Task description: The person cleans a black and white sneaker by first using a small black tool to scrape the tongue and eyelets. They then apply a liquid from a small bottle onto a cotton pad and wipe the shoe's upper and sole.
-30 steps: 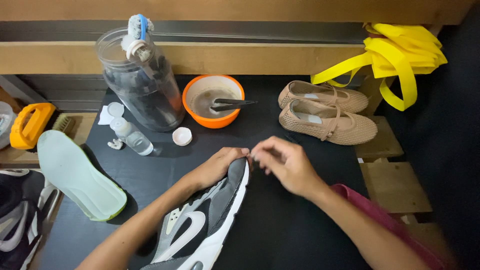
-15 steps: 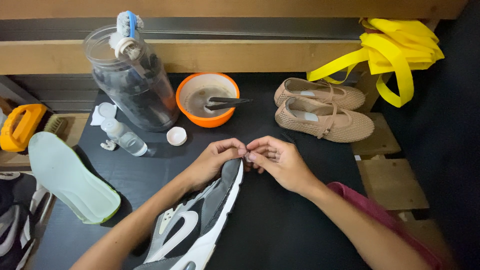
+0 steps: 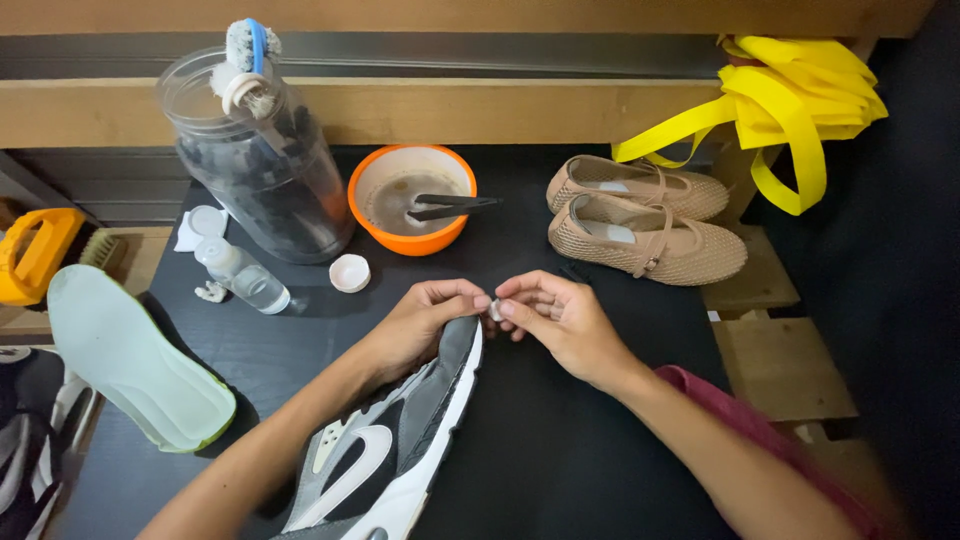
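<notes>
A grey, black and white sneaker (image 3: 400,450) lies on its side on the black table top (image 3: 560,440), toe pointing away from me. My left hand (image 3: 420,325) rests on the sneaker's toe, fingers curled. My right hand (image 3: 555,315) is just to its right. The fingertips of both hands meet and pinch a small pale thing (image 3: 494,308) above the toe; I cannot tell what it is.
An orange bowl (image 3: 410,195) holds cloudy liquid and a dark tool. A clear jar (image 3: 255,165) with brushes, a small bottle (image 3: 240,275) and a white cap (image 3: 349,272) stand left. A green insole (image 3: 130,360), tan mesh shoes (image 3: 645,220), a yellow bag (image 3: 790,95).
The view has shifted slightly. My two hands have drawn closer together at the sneaker's toe, and their fingertips now meet on the small pale thing.
</notes>
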